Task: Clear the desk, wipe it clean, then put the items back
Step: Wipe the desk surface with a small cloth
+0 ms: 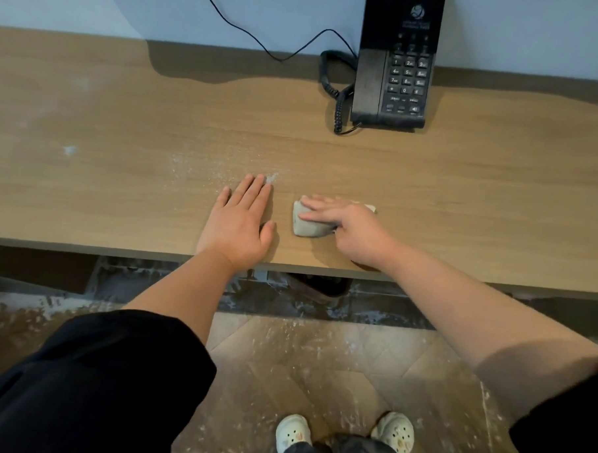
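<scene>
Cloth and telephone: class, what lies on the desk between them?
In the head view, only bare desk wood lies between the cloth, pressed by the right hand, and the telephone, whose coiled cord hugs its base.

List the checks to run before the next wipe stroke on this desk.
1. Is the cloth under the right hand: ok, fingers press it flat.
2. Is the cloth free of the left hand: ok, that hand lies flat on the desk.
3. Desk cleared: not ok, the telephone stands at the back.
4. Dust gone: not ok, white specks near the left fingertips.
5. Cloth apart from the coiled cord: ok.
6. Cloth damp: cannot tell.
</scene>
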Action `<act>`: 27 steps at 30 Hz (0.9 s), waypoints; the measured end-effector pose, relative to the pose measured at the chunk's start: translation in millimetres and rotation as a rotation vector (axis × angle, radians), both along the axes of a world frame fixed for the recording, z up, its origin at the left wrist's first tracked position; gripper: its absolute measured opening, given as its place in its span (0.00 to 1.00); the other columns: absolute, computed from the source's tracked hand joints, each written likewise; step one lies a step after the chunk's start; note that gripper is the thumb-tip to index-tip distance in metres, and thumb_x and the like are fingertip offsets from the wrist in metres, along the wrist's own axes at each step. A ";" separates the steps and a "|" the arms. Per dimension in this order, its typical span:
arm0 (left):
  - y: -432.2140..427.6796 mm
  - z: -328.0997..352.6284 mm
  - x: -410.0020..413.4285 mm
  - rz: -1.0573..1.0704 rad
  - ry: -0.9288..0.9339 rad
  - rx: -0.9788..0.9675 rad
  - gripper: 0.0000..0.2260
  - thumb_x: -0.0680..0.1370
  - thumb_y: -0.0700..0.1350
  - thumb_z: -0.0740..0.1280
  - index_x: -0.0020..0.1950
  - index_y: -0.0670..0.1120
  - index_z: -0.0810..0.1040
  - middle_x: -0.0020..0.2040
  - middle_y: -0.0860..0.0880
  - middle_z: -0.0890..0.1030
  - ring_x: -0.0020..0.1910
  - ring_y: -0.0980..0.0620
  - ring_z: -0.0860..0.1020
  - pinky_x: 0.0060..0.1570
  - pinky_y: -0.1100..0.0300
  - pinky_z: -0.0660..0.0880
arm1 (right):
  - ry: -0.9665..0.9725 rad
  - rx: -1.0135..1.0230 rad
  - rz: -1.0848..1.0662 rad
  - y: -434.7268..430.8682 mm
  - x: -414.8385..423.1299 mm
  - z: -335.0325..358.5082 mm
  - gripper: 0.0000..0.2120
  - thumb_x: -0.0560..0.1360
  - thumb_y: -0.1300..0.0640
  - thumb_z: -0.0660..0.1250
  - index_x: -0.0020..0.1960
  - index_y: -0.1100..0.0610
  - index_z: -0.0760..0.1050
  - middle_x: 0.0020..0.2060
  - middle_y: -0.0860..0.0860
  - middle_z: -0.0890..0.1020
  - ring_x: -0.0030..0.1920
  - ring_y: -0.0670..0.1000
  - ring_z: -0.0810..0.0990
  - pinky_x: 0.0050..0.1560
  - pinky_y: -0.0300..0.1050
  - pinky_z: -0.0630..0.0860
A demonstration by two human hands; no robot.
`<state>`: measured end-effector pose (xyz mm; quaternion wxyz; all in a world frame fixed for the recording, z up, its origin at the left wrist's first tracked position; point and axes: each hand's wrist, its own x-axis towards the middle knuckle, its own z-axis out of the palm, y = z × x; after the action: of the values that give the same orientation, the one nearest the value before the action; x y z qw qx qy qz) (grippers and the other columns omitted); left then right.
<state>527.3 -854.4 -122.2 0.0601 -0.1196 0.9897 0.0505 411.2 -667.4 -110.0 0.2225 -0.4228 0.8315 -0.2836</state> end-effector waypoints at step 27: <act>2.8 2.0 1.7 0.024 0.036 0.025 0.27 0.83 0.52 0.50 0.81 0.45 0.48 0.81 0.48 0.47 0.79 0.51 0.44 0.77 0.50 0.44 | 0.624 -0.044 0.065 54.0 88.1 -35.0 0.37 0.60 0.76 0.68 0.68 0.60 0.72 0.70 0.59 0.70 0.71 0.63 0.66 0.70 0.66 0.58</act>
<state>529.0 -851.6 -120.2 0.0434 -0.1297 0.9884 0.0659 499.3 -613.4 -145.0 -0.0435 -0.5204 0.8393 -0.1509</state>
